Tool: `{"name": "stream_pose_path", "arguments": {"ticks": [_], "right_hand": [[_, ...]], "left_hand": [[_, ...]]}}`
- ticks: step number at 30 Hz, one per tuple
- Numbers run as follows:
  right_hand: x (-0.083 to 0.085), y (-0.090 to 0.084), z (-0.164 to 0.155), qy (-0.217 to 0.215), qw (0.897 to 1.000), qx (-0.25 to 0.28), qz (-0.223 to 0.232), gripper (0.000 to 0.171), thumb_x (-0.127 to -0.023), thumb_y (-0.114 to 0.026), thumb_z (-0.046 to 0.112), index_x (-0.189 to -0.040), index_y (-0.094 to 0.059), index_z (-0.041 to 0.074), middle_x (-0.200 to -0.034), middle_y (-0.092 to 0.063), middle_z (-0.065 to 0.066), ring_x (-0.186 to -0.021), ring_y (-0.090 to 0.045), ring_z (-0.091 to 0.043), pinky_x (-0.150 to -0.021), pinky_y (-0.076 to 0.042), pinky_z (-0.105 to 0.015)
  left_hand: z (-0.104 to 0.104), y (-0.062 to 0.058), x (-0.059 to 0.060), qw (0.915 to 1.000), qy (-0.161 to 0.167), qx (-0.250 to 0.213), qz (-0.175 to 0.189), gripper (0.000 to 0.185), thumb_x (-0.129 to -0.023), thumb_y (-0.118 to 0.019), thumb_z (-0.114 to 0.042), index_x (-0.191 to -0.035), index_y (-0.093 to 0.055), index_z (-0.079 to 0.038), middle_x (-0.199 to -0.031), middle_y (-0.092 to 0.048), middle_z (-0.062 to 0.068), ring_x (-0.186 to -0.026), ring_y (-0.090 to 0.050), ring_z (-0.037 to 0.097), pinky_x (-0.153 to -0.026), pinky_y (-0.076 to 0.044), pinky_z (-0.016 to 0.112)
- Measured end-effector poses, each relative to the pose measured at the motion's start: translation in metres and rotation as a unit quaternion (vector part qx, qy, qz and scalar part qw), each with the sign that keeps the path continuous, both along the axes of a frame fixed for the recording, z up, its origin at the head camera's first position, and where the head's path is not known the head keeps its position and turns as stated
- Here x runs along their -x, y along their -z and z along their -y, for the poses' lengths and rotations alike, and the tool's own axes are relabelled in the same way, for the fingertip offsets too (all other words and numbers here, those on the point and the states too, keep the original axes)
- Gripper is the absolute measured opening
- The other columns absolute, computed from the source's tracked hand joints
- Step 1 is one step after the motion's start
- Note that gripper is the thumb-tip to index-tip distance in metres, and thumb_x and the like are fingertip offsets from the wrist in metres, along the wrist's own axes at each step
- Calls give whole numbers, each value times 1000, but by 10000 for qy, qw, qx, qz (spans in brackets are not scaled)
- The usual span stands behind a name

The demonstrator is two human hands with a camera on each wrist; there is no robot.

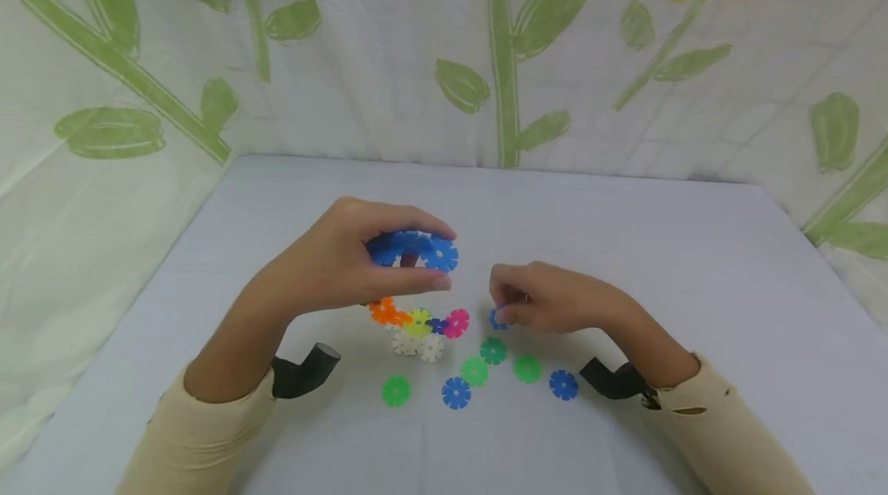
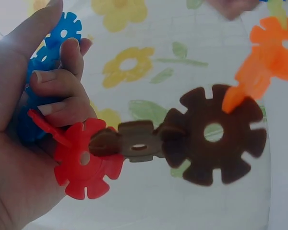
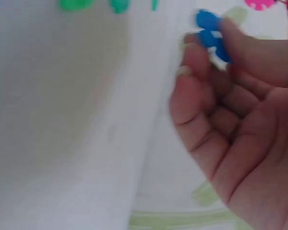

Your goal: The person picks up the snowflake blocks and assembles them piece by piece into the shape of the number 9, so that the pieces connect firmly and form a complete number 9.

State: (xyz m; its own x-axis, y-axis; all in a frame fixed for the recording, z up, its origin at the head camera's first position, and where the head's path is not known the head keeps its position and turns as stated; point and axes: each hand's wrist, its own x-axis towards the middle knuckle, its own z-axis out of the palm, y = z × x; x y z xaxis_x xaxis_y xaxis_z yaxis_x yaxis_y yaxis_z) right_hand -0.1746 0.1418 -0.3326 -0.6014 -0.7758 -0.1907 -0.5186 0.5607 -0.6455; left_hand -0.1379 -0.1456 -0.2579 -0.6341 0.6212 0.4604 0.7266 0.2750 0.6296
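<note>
My left hand (image 1: 333, 260) holds a linked chain of blue notched plastic discs (image 1: 442, 254) above the table, thumb below and fingers over the top. In the left wrist view a red disc (image 2: 69, 165), brown discs (image 2: 242, 143) and orange discs (image 2: 273, 48) link on from near the palm. Below that hand in the head view run orange (image 1: 383, 311), yellow (image 1: 419, 323), dark blue and pink (image 1: 456, 323) linked discs, with white discs (image 1: 432, 348) beside them. To the right, my right hand (image 1: 555, 298) pinches a small blue disc (image 3: 209, 21) between thumb and fingertips.
Loose green discs (image 1: 396, 391) and blue discs (image 1: 455, 393) lie on the pale table (image 1: 624, 233), nearer than the hands. A black wrist mount (image 1: 305, 373) sticks out from each sleeve. Behind the table hangs a white curtain (image 1: 388, 55) with painted plants.
</note>
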Motion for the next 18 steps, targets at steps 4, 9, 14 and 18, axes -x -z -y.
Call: {"name": "stream_pose_path", "arguments": {"ticks": [4,9,14,18], "right_hand": [[-14,-21,-2,155,9829,1772,-473,18,-98,-63,4,-105,-50,12,-79,-62,1,-66,-58,-14,-59,-52,-30],[-41,-39,3,347,9403,2887,-1770,35,-89,-68,-11,-115,-52,6,-94,-64,3,-74,-63,-11,-68,-57,-27],[-56,-47,9,317,9158,3044,-2599,24,-98,-66,10,-117,-54,3,-100,-64,0,-79,-65,-10,-79,-56,-25],[-59,-48,11,250,9042,2975,-3055,32,-104,-52,31,-116,-53,1,-97,-66,-1,-77,-65,-10,-78,-55,-20]], "left_hand": [[-3,0,-2,9991,-36,114,410,35,-84,-83,-19,-117,-70,-15,-85,-66,-8,-70,-61,9,-57,-55,28],[-9,2,-4,9975,38,312,625,35,-90,-78,-22,-122,-65,-15,-94,-68,-6,-76,-63,11,-64,-57,30],[-17,5,-7,9971,151,526,529,36,-92,-76,-25,-122,-61,-14,-87,-66,-8,-69,-61,7,-61,-56,28],[-21,6,-10,9962,231,615,577,36,-93,-74,-26,-123,-59,-13,-86,-66,-8,-68,-61,6,-62,-56,27]]}}
